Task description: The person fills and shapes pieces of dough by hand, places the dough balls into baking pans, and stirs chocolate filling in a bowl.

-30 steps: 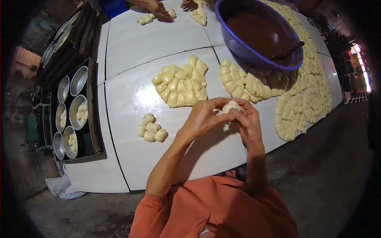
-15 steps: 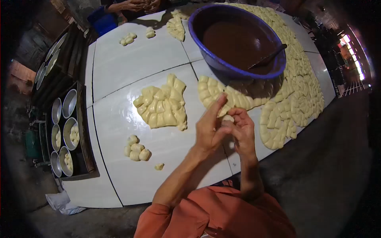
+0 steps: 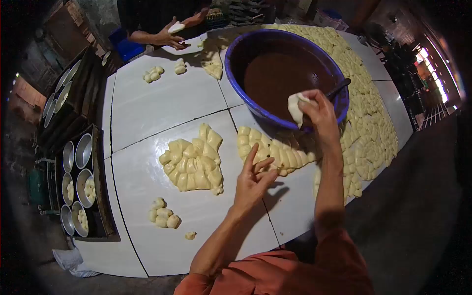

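Observation:
A flattened piece of pale dough [image 3: 296, 109] hangs from the fingers of my right hand [image 3: 322, 120], at the near rim of the blue basin [image 3: 236, 86]. Brown filling [image 3: 275, 73] covers the inside of the basin, and a dark-handled utensil [image 3: 339, 88] leans on its right side. My left hand [image 3: 253, 187] is held with fingers spread and nothing in them. It is just in front of a slab of scored dough [image 3: 273, 150]. Another scored slab [image 3: 194, 164] lies to its left. Nearer me sit several small dough balls [image 3: 163, 216] and a dough scrap [image 3: 190, 235].
A dark tray [image 3: 105, 216] of round metal tins [image 3: 84, 189], some with dough balls, stands at the left. Scored dough [image 3: 366, 118] spreads along the table's right side. Across the white tiled table [image 3: 167, 105], another person's hands [image 3: 172, 37] hold a dough piece.
My hands have parted. My right hand has carried the dough up to the basin, while my left has dropped back and opened. The other person's hands have come further into view.

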{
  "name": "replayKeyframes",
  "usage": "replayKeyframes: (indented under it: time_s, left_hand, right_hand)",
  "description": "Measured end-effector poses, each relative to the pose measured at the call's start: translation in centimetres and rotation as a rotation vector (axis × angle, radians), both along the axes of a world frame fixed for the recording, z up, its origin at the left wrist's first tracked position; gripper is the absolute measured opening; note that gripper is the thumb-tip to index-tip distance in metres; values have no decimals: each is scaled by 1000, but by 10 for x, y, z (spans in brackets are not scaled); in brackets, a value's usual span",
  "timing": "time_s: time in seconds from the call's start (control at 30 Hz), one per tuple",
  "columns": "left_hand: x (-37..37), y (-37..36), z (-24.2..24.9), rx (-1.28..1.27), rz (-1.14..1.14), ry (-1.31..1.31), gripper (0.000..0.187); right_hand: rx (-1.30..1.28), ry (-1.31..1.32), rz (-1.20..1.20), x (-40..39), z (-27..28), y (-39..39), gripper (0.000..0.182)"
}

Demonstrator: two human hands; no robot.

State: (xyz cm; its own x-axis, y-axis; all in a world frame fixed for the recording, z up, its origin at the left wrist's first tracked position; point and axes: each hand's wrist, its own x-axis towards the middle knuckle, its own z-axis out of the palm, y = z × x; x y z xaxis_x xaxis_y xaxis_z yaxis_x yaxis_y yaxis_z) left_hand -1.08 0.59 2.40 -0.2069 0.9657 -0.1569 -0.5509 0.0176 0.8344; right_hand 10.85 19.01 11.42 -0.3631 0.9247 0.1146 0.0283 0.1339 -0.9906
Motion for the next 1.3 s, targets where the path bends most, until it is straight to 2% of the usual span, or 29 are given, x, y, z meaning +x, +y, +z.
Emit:
replayKeyframes:
  time_s: [0.07,0.1,0.2,0.3,0.33,0.47,0.57,0.6,0.67,0.77,0.9,0.93,1.0,1.03,1.07,1.13,1.17,1.23,1.27,1.3]
  left_hand:
    - [-14,-5,-7,-69,12,70,71]
    - [-15,-7,-9,-61,79,90,58]
    - [-25,-12,-12,-109,28,156,50]
    - [-28,-16,-22,-88,-2,179,46]
    - [-29,-17,-22,-98,-3,181,46]
    - [-30,-16,-17,-109,24,152,43]
    - [-24,-10,-10,-97,19,131,41]
    - [-22,-7,-5,-84,12,109,41]
    - [-22,-1,-3,-18,-23,132,43]
    - [-21,0,12,-4,-3,-135,48]
    - [-30,-24,0,-41,26,-443,49]
    - [-36,-33,0,-64,82,-489,43]
    - [-50,-52,-13,-87,171,-451,38]
    - [-57,-62,-18,-98,210,-432,35]
    - [-66,-72,-22,-154,296,-429,27]
    - [-87,-89,-30,-155,395,-377,27]
    - [-95,-96,-32,-156,437,-336,29]
    - [-106,-108,-24,-210,503,-212,32]
    - [-110,-114,-21,-237,533,-149,33]
    - [-113,-120,-20,-214,553,-102,33]
  right_hand:
    - [133,-408,69,2,-19,50,18]
    - [199,-635,87,-1,-22,61,21]
    - [276,-1051,368,-13,-45,82,28]
    - [227,-1147,542,-21,-47,76,28]
    - [290,-1077,494,-19,-42,72,29]
    - [209,-887,406,-16,-1,49,25]
    - [-29,-545,319,-10,2,43,20]
    - [-202,-260,388,-9,3,39,19]
    - [-264,-51,308,-18,5,11,19]
    - [-437,211,337,-34,-3,-35,18]
    - [-554,321,288,-63,-42,-89,12]
    - [-570,325,324,-66,-49,-98,11]
    - [-549,325,298,-78,-55,-122,11]
    - [-626,276,377,-76,-61,-129,13]
    - [-596,243,417,-76,-70,-135,15]
    - [-494,80,472,-84,-76,-153,26]
    - [-331,58,519,-90,-79,-165,40]
    - [135,-158,478,-107,-85,-186,56]
    - [386,-284,431,-114,-83,-195,56]
    - [400,-298,419,-122,-84,-204,52]
